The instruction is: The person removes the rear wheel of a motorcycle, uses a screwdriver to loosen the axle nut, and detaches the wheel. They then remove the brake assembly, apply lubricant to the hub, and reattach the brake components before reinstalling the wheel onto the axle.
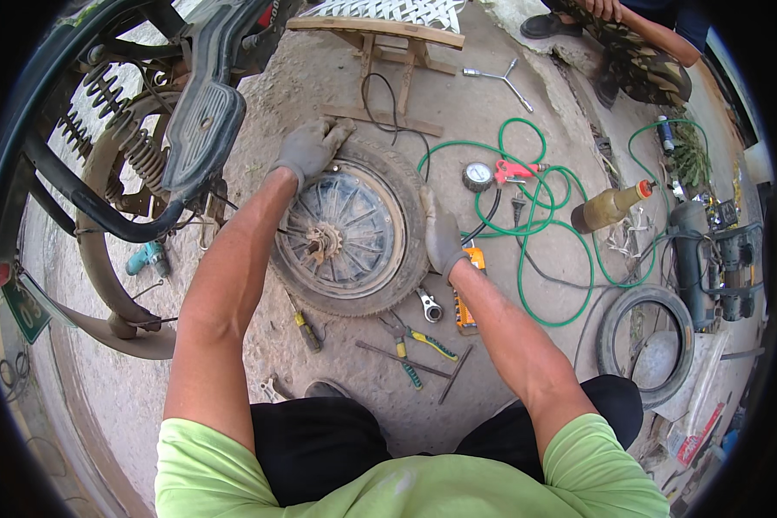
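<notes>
A dusty wheel (344,226) with a black tire and a toothed hub lies on the concrete in front of me. My left hand (307,151), in a grey glove, has its fingers curled over the tire's top edge. My gloved right hand (441,235) grips the tire's right side. Below the wheel lie a screwdriver (306,332), pliers (432,343), a T-handled wrench (397,363) and a ratchet wrench (430,304). An orange-yellow case (464,312) is partly behind my right forearm.
A scooter (205,129) stands left, a drill (151,257) beside it. A wooden stool (375,34) stands ahead. A green hose (587,259), gauge inflator (509,170), bottle (609,207), spare tire (682,363) and compressor (695,268) are right. Another person (639,78) crouches upper right.
</notes>
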Motion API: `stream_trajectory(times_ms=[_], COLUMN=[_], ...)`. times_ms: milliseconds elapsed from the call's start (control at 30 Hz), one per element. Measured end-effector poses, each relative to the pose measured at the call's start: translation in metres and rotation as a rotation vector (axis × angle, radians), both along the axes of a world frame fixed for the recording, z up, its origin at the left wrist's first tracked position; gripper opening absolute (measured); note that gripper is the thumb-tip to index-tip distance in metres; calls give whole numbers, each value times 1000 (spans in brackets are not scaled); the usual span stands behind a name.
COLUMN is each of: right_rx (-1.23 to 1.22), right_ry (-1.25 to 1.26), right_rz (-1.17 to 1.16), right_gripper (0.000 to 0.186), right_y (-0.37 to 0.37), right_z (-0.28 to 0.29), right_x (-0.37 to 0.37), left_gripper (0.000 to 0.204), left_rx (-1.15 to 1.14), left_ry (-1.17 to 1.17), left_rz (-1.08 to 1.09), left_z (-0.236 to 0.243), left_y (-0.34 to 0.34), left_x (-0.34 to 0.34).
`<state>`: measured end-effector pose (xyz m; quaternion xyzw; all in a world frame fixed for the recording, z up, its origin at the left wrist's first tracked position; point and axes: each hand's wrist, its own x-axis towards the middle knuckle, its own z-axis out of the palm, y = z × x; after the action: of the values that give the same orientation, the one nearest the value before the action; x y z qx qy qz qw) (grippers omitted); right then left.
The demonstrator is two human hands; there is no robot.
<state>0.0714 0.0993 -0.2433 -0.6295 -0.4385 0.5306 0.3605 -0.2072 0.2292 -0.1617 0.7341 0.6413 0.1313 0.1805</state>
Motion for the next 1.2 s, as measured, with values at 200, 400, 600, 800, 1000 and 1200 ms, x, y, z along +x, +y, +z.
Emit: stream_trajectory(times_ms=[200, 400, 600, 800, 1000, 1200], right_rx=[-42, -77, 408, 1115, 1363, 1376], right_ry=[-81, -10, -258, -167, -170, -138], right_rz=[-17, -34, -180, 334, 1066, 1179], right_gripper=[81, 81, 49, 39, 21, 27], right_y=[4, -4, 7, -32, -142, -150], right_z=[-15, 8, 32, 206, 295, 289], right_x=[-7, 7, 6, -27, -66, -53], left_gripper=[63, 64, 58, 63, 61, 70], left_rx=[109, 119, 156, 153, 124, 121], left_ry=[-52, -26, 93, 11, -6, -10], left_rz=[-9, -111, -202, -25, -43, -25], left_z=[-34, -63, -68, -18, -24, -33], left_y=[12, 26, 29, 3, 2, 9], left_x=[-23, -35, -45, 0, 2, -19])
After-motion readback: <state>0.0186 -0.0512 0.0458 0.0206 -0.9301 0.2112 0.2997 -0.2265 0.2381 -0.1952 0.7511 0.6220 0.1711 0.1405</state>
